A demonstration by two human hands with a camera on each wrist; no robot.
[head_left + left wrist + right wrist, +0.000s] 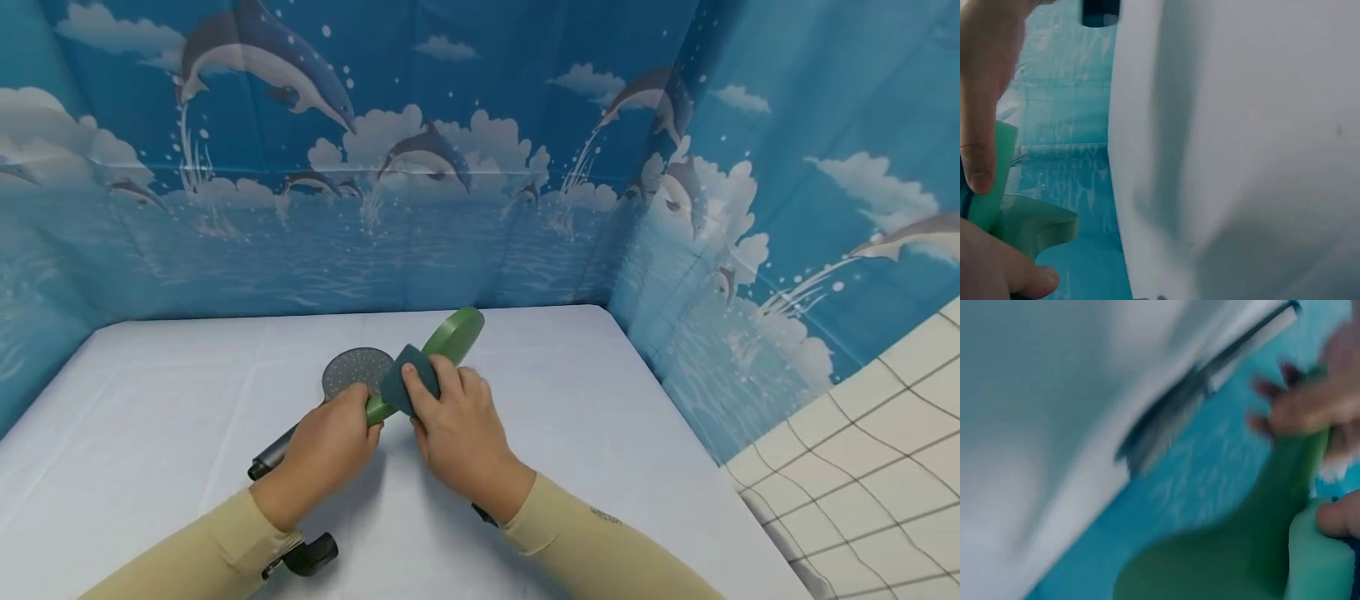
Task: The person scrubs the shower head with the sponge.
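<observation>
My left hand (330, 442) grips the handle of a green shower head (459, 332), held above the white table with its round head tilted up to the far right. In my right hand (467, 425) is a sponge (397, 385), dark teal on one face, pressed against the shower head near its neck. The right wrist view shows the sponge's lighter green body (1319, 556) beside the green shower head (1210, 565). On the table just behind my left hand lies a grey shower head (352, 371), nozzle face up, its dark handle partly covered by that hand.
The white-covered table (637, 433) reaches back to a blue dolphin-print curtain (450, 250), which also hangs along the left and right sides. At the lower right is a pale surface with a dark grid (870, 467). A black wrist camera (311, 554) sits under the left sleeve.
</observation>
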